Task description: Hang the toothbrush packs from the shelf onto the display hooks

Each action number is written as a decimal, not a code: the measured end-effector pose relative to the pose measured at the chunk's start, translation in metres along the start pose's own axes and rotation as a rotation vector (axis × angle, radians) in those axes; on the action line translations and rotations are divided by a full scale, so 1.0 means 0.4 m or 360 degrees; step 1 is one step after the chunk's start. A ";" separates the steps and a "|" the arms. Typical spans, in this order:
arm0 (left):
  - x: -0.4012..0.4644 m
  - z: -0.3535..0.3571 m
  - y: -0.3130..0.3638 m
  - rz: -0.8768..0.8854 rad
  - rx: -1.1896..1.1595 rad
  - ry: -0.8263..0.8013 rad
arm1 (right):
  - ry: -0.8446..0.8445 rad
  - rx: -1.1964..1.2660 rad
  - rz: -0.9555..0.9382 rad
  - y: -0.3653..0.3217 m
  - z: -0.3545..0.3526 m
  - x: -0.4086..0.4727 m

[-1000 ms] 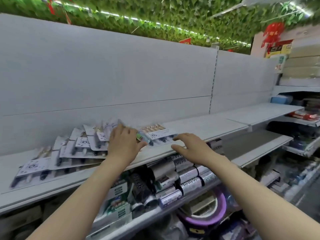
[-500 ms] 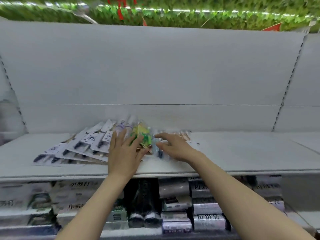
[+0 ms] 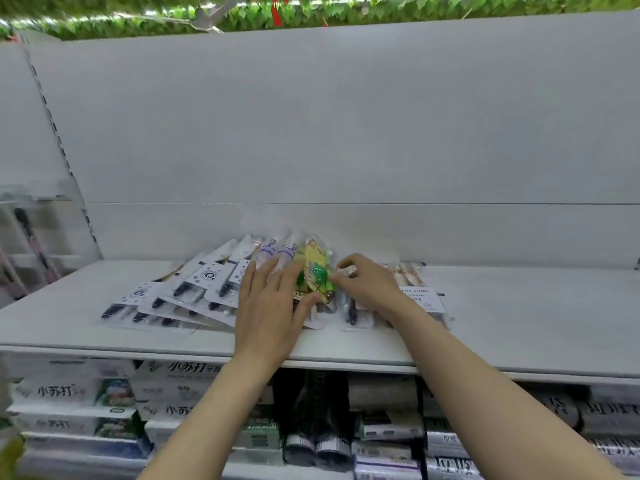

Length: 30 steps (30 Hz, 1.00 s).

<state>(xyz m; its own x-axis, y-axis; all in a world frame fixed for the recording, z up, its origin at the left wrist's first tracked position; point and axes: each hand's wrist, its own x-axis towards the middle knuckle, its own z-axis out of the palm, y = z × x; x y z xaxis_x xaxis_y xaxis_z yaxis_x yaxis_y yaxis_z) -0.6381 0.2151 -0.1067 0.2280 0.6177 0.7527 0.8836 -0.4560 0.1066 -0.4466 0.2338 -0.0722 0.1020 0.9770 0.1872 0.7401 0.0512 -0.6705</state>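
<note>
Several toothbrush packs (image 3: 194, 292) lie fanned out on the white shelf (image 3: 519, 320), mostly white cards with dark brushes. A yellow-green toothbrush pack (image 3: 317, 271) stands tilted up in the middle of the pile. My left hand (image 3: 270, 306) lies on the pile with straight fingers, its thumb against the yellow-green pack's lower edge. My right hand (image 3: 367, 285) has curled fingers and pinches that pack's right edge. More packs (image 3: 420, 299) lie under my right wrist. No display hooks are plainly visible.
A plain white back panel (image 3: 346, 133) rises behind the shelf. Boxed toothpaste (image 3: 173, 372) and dark tubes (image 3: 311, 410) fill the shelves below. Blurred hanging goods (image 3: 24, 244) show at the far left. Green foliage runs along the top.
The view has swung left to face the shelf squarely. Both hands have closed in on the yellow-green pack, which now stands more upright with my right fingers on its edge.
</note>
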 end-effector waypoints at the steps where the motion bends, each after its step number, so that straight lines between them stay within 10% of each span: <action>1: 0.005 0.002 -0.002 -0.0032 -0.0022 0.0002 | 0.0017 0.0101 0.0041 0.006 0.000 0.004; 19: 0.030 0.018 -0.021 -0.0340 -0.0366 0.0311 | -0.0024 0.1552 0.0041 0.012 -0.019 0.013; 30: 0.064 0.033 -0.006 -0.0570 0.0131 0.0177 | -0.0312 0.1939 -0.0200 -0.001 -0.020 -0.033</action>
<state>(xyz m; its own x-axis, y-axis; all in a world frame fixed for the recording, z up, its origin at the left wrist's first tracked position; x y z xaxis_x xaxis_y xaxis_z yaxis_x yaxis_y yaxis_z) -0.6291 0.2404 -0.0962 -0.1427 0.6531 0.7437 0.9303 -0.1682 0.3261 -0.4428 0.2193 -0.0687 -0.1039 0.9606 0.2579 -0.3730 0.2027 -0.9054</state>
